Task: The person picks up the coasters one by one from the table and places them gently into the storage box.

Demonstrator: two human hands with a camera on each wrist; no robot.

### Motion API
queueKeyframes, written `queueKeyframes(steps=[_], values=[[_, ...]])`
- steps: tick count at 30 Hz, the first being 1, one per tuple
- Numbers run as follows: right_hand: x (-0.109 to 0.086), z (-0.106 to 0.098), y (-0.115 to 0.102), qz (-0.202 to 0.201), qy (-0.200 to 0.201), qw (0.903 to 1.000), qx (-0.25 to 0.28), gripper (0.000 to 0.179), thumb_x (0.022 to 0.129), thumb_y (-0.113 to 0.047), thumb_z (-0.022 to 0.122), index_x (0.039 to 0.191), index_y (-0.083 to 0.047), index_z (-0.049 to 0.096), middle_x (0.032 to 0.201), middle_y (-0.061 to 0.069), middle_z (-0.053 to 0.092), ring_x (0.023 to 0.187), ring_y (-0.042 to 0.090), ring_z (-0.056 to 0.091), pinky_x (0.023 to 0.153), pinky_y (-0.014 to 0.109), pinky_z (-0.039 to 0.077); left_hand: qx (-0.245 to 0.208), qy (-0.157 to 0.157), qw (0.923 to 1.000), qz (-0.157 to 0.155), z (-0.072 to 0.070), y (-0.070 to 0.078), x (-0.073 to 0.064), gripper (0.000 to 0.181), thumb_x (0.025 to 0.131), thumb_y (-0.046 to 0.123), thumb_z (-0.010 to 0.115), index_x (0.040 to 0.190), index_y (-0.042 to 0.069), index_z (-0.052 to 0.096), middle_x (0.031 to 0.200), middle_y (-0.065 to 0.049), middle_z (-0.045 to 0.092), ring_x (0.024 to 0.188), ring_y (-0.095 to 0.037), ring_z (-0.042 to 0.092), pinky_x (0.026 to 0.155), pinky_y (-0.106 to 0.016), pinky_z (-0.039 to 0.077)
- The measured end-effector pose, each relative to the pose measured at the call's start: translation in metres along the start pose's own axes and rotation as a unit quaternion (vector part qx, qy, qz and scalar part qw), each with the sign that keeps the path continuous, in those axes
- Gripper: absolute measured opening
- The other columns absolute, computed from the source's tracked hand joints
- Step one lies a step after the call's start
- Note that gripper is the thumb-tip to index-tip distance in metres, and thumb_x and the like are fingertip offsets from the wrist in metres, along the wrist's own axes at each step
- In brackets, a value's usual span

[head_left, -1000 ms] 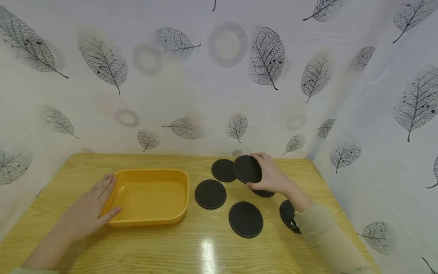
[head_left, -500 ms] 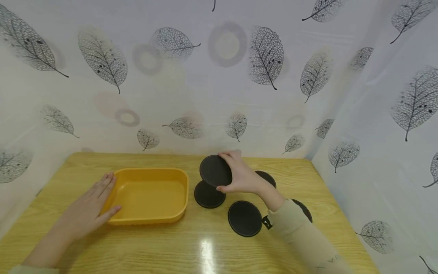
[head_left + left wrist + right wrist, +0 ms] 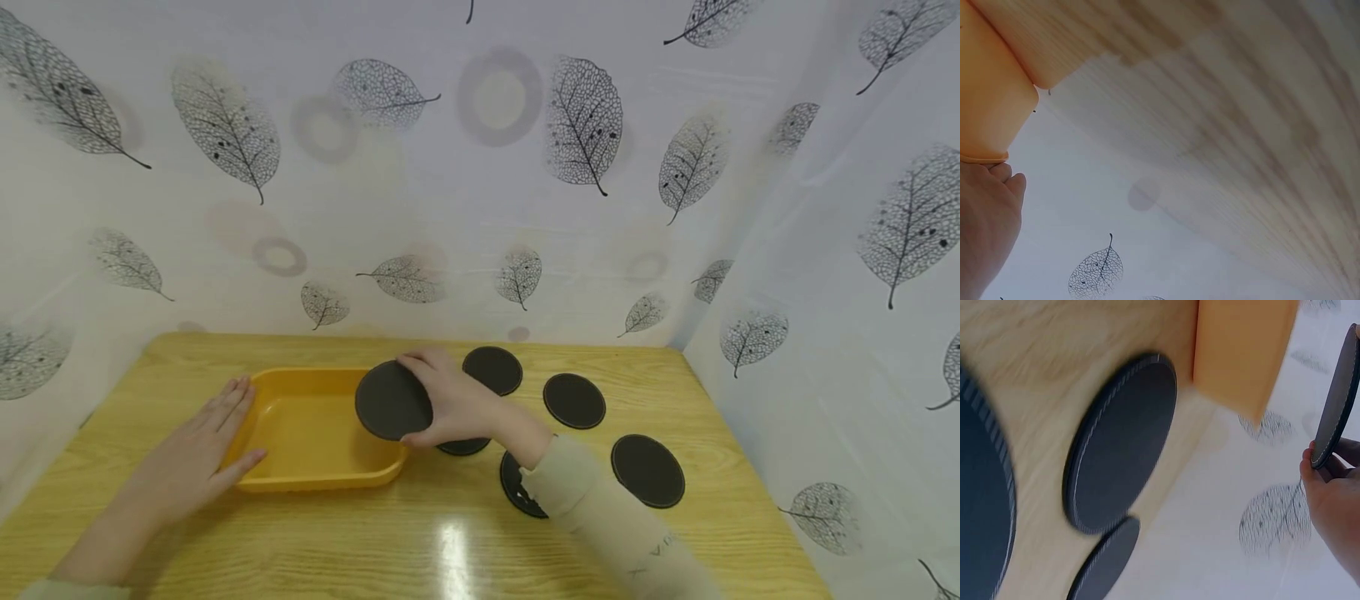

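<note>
A round black coaster (image 3: 392, 402) with a stitched rim is gripped by its edge between the thumb and fingers of my right hand (image 3: 457, 408). It hangs tilted over the right end of a yellow rectangular tray (image 3: 322, 482). In the right wrist view the held coaster (image 3: 1338, 397) appears edge-on, apart from the table. My left hand (image 3: 180, 458) rests against the tray's left side, fingers straight along the rim and thumb over the front corner. The left wrist view shows that hand (image 3: 988, 219) at the tray's rim (image 3: 985, 156). The tray's visible floor is bare.
Several more black coasters lie on the wood-grain table (image 3: 375, 542) right of the tray: one at the back (image 3: 492, 371), one behind the forearm (image 3: 574, 401), one at the far right (image 3: 648, 471). Others are partly hidden under my right arm. A leaf-patterned sheet (image 3: 450, 183) hangs behind.
My right hand has carried the coaster leftward, from above the other coasters to over the tray's right end. My left hand and the tray have stayed in place.
</note>
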State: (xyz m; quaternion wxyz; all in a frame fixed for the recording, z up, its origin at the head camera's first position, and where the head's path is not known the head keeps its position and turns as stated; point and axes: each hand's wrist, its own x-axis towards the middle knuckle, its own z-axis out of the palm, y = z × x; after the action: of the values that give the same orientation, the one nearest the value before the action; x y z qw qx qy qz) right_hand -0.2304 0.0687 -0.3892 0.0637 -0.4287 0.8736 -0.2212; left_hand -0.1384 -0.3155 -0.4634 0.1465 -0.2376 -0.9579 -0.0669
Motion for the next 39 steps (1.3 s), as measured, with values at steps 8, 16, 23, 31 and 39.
queueKeyframes(steps=[8, 16, 23, 31, 39], values=[[0.027, 0.023, -0.016, -0.023, -0.018, 0.9988, -0.04, 0.109, 0.081, -0.042, 0.089, 0.165, -0.003, 0.032, 0.165, 0.015, 0.039, 0.149, 0.029, 0.044, 0.124, 0.037, 0.045, -0.001, 0.008, 1.0, 0.002, 0.001, -0.001, 0.0, 0.087, 0.106, 0.043, 0.06, 0.163, -0.012, 0.025, 0.174, -0.028, 0.017, 0.165, -0.011, -0.012, 0.128, -0.014, -0.016], [0.048, 0.042, -0.025, -0.026, -0.059, 0.9912, -0.116, 0.107, 0.082, -0.05, 0.086, 0.164, -0.002, 0.035, 0.165, 0.014, 0.041, 0.151, 0.026, 0.044, 0.126, 0.028, 0.041, -0.005, 0.004, 1.0, -0.001, 0.002, -0.002, -0.002, 0.087, 0.106, 0.043, 0.06, 0.163, -0.012, 0.023, 0.173, -0.029, 0.018, 0.165, -0.01, -0.012, 0.127, -0.013, -0.016], [0.059, 0.057, -0.032, -0.017, -0.092, 0.9747, -0.203, 0.105, 0.084, -0.058, 0.083, 0.163, -0.004, 0.038, 0.165, 0.011, 0.041, 0.152, 0.023, 0.041, 0.126, 0.024, 0.039, -0.004, 0.009, 0.9999, 0.003, 0.002, -0.003, -0.001, 0.088, 0.106, 0.042, 0.061, 0.164, -0.01, 0.022, 0.176, -0.023, 0.012, 0.165, -0.009, -0.012, 0.128, -0.013, -0.016], [0.063, 0.07, -0.035, 0.0, -0.11, 0.9576, -0.266, 0.103, 0.084, -0.067, 0.079, 0.163, -0.011, 0.042, 0.163, 0.003, 0.045, 0.149, 0.017, 0.046, 0.123, 0.023, 0.043, -0.003, 0.002, 1.0, 0.0, 0.003, -0.002, -0.001, 0.087, 0.107, 0.043, 0.059, 0.164, -0.011, 0.022, 0.176, -0.021, 0.009, 0.164, -0.01, -0.013, 0.128, -0.014, -0.016], [0.062, 0.071, -0.037, 0.013, -0.121, 0.9545, -0.272, 0.106, 0.086, -0.068, 0.078, 0.166, -0.013, 0.036, 0.166, 0.001, 0.042, 0.151, 0.015, 0.043, 0.123, 0.022, 0.042, -0.008, 0.005, 1.0, 0.001, 0.003, -0.002, 0.0, 0.086, 0.107, 0.042, 0.059, 0.164, -0.012, 0.022, 0.176, -0.021, 0.009, 0.165, -0.012, -0.012, 0.128, -0.014, -0.015]])
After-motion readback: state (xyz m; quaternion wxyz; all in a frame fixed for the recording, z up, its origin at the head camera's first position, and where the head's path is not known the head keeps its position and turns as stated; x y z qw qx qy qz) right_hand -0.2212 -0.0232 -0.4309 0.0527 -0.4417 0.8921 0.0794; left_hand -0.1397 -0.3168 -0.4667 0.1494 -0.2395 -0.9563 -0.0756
